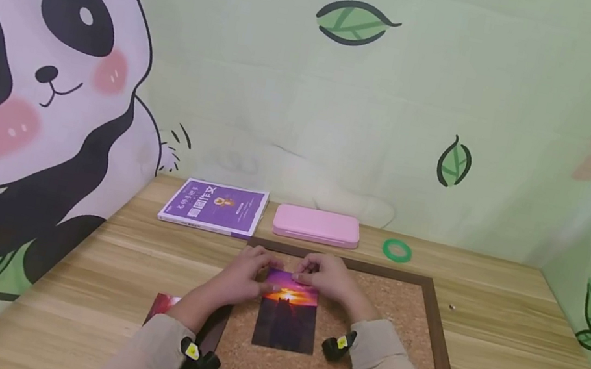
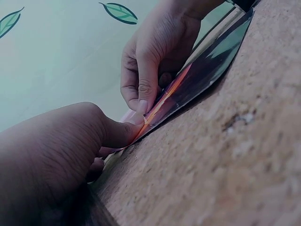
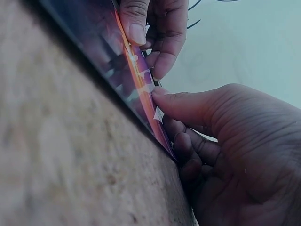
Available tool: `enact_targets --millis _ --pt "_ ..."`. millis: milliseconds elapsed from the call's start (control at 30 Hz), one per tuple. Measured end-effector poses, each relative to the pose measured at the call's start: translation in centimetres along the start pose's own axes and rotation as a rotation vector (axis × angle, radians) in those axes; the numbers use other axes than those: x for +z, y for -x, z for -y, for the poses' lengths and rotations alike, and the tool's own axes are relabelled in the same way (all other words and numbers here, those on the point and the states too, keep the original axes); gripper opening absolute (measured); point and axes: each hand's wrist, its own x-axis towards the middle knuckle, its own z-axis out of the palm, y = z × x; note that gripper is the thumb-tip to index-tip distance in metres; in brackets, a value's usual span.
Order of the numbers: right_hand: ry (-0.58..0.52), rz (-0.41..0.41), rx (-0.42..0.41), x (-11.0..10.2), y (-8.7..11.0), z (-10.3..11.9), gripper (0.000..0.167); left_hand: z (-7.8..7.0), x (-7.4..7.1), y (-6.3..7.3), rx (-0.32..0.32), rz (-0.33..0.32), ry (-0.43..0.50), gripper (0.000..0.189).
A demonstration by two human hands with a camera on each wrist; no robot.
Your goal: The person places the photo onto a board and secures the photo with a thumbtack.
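Observation:
A sunset photo (image 1: 286, 321), purple and orange above and dark below, lies over the cork board (image 1: 358, 367) inside its brown wooden frame. My left hand (image 1: 250, 275) holds the photo near its upper left edge, thumb (image 2: 120, 134) on the printed face. At the upper right, my right hand (image 1: 329, 276) pinches the top edge; its thumb (image 3: 178, 103) is on the front and the other fingers curl behind. Both hands sit close together along the top of the photo. In the right wrist view, bright glints cross the orange band.
Behind the board lie a purple book (image 1: 220, 207), a pink case (image 1: 316, 226) and a green tape roll (image 1: 397, 250). Another reddish picture (image 1: 164, 304) is partly covered by my left forearm. A tiny object (image 1: 452, 307) lies right of the frame. A wall rises behind the table.

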Motion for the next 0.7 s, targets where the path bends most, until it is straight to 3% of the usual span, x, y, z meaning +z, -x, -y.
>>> enact_targets --millis 700 --pt "0.027 -0.008 0.010 0.12 -0.12 0.14 0.004 0.00 -0.01 -0.07 0.006 -0.004 -0.005 0.035"
